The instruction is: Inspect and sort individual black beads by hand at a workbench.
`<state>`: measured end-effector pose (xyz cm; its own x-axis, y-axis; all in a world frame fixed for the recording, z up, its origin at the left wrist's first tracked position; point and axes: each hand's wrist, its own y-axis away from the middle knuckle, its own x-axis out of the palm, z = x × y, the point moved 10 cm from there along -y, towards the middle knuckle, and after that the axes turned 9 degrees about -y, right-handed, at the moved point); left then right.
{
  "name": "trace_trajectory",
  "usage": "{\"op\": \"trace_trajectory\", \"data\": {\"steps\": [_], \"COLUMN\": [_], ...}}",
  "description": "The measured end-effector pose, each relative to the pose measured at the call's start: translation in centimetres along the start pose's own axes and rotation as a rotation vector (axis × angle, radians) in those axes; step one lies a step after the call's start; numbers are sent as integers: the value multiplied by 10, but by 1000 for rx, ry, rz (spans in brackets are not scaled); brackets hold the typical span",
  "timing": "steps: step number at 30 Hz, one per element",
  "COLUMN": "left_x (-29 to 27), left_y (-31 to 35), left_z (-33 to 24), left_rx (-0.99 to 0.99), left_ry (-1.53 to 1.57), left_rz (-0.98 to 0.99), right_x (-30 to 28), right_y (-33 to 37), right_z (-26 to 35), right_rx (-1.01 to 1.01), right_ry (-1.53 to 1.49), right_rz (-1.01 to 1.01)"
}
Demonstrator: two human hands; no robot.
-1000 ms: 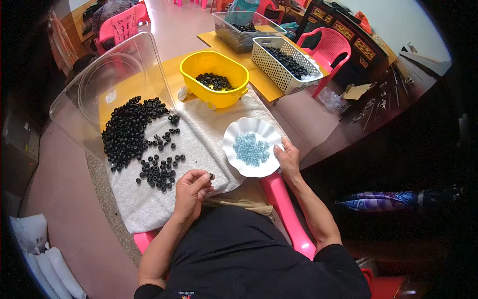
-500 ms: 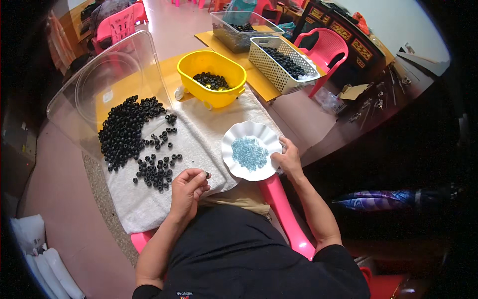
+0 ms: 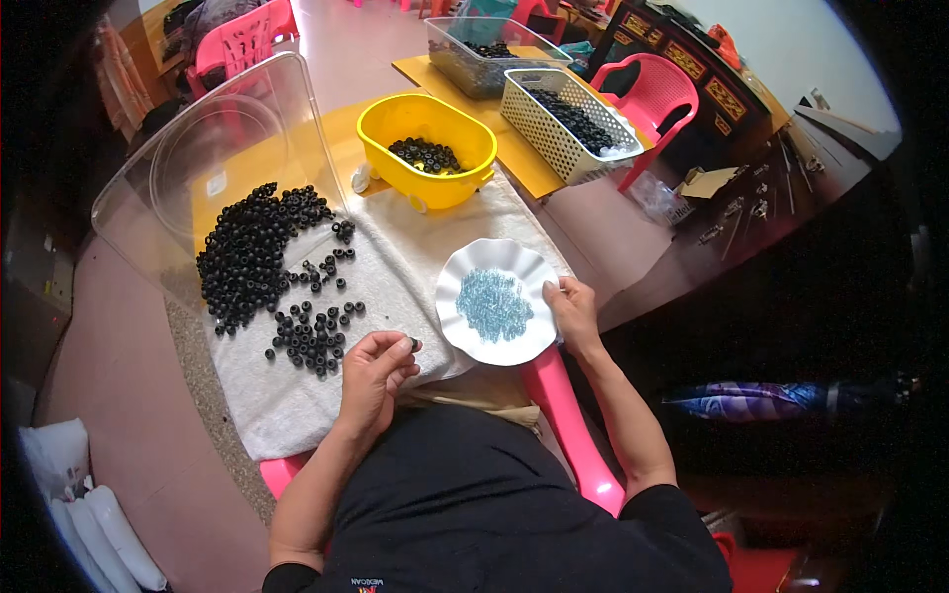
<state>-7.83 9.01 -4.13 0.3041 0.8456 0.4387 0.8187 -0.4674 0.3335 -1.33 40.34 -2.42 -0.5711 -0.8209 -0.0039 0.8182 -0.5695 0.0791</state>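
Note:
My left hand (image 3: 376, 376) pinches a small black bead (image 3: 414, 345) between thumb and fingertips, above the edge of a white towel (image 3: 252, 410). My right hand (image 3: 573, 311) grips the right rim of a white plate with a wavy edge (image 3: 455, 321), thumb on top. Tiny pale-blue grains (image 3: 494, 304) cover the middle of the plate. To the left of my left hand lie loose round black beads (image 3: 308, 336) with holes, and behind them a bigger heap of black beads (image 3: 247, 247) spreads at the mouth of a clear plastic bin (image 3: 133, 212) tipped on its side.
Beyond the towel stands a yellow tub (image 3: 430, 188) holding black beads. A white perforated basket (image 3: 554, 138) and a clear bin (image 3: 465, 74), both with black pieces, stand on the table's far right. A pink chair (image 3: 657, 89) is behind them; a pink stool part (image 3: 573, 435) lies below the plate.
The plate has shifted slightly toward me and left, and its tilt differs a little, with my right hand still on its rim. My left hand keeps its pinch almost in place.

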Motion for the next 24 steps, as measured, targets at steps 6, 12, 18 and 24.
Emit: {"op": "trace_trajectory", "data": {"steps": [6, 12, 18, 24], "left_x": [0, -1, -1, -1], "left_y": [-1, 0, -1, -1], "left_z": [0, 1, 2, 2], "left_rx": [-8, -10, -11, -18], "left_ry": [-6, -2, -6, -7], "left_rz": [-13, -11, -3, -8], "right_x": [-13, -7, -9, -16], "right_y": [-3, 5, 4, -4], "right_z": [-6, 8, 3, -4], "right_rx": [-45, -56, -65, -62], "right_ry": [39, -4, -91, 8], "right_rz": [-88, -132, -132, -149]}}
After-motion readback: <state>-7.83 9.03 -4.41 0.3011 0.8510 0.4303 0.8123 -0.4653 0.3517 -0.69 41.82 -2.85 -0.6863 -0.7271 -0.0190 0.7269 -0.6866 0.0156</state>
